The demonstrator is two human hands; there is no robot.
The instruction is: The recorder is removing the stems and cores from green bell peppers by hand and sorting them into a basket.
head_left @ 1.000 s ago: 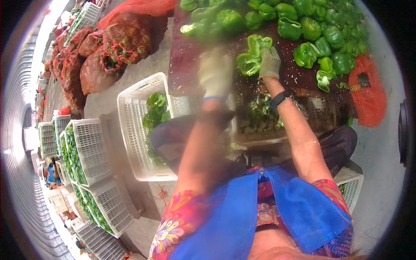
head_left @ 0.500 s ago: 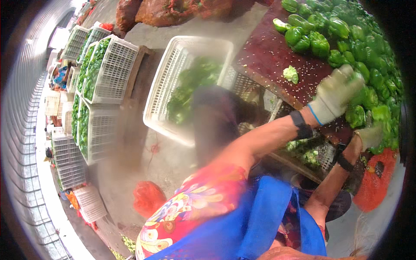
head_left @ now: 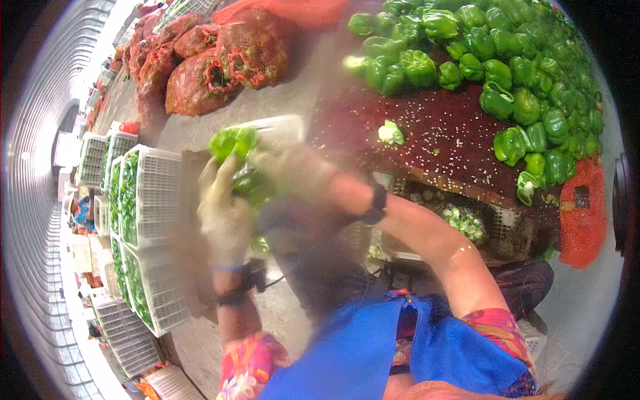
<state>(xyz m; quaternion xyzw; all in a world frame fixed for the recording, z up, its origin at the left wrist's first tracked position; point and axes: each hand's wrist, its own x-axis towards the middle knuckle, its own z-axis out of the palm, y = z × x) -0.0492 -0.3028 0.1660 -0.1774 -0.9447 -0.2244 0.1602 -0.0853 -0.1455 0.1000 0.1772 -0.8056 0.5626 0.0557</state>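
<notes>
Both my hands, in pale work gloves, are over the white plastic crate (head_left: pixel 287 127), which they and my leg mostly hide. Green bell peppers (head_left: pixel 235 141) are held between them, blurred by motion. My left hand (head_left: pixel 225 203) has its fingers closed against them from the left. From the right, my right hand (head_left: pixel 293 172) grips the same bunch. On the dark red board (head_left: pixel 440 143) lie white seeds and a pale green pepper core (head_left: pixel 391 132). A large heap of green bell peppers (head_left: pixel 527 67) covers the far and right side of the board.
Stacked white crates (head_left: pixel 157 233) full of green produce stand at the left. Full red mesh sacks (head_left: pixel 200 80) lie on the floor beyond. Under the board, a crate (head_left: pixel 510 230) holds pepper scraps (head_left: pixel 465 223). An orange-red mesh bag (head_left: pixel 583 217) hangs at the board's right end.
Both hands have moved left from the pepper heap to above the white crate, bringing green bell peppers with them. The view has swung, showing more of the mesh sacks.
</notes>
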